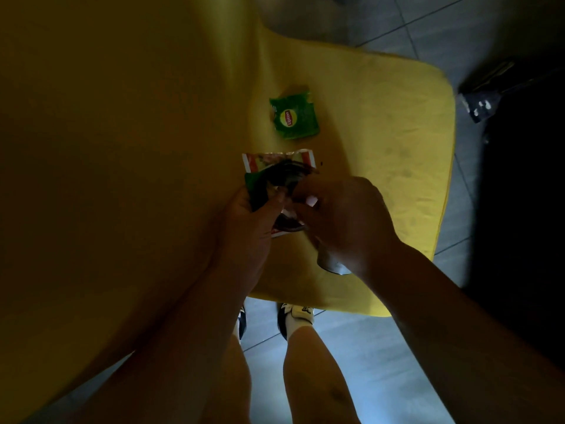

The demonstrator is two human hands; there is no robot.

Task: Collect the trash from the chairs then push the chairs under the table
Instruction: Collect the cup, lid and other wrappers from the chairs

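Observation:
I look straight down on a yellow chair; its backrest fills the left of the view. A green Lipton tea-bag wrapper lies flat on the seat. Just below it a white and orange wrapper lies on the seat, partly under my hands. My left hand is shut on a bunch of crumpled dark and green wrappers. My right hand touches that bunch with its fingertips and grips a silvery can-like object under the palm.
Grey floor tiles surround the chair. My legs and shoes stand at the seat's front edge. A large dark object sits right of the chair, with a shiny black item above it.

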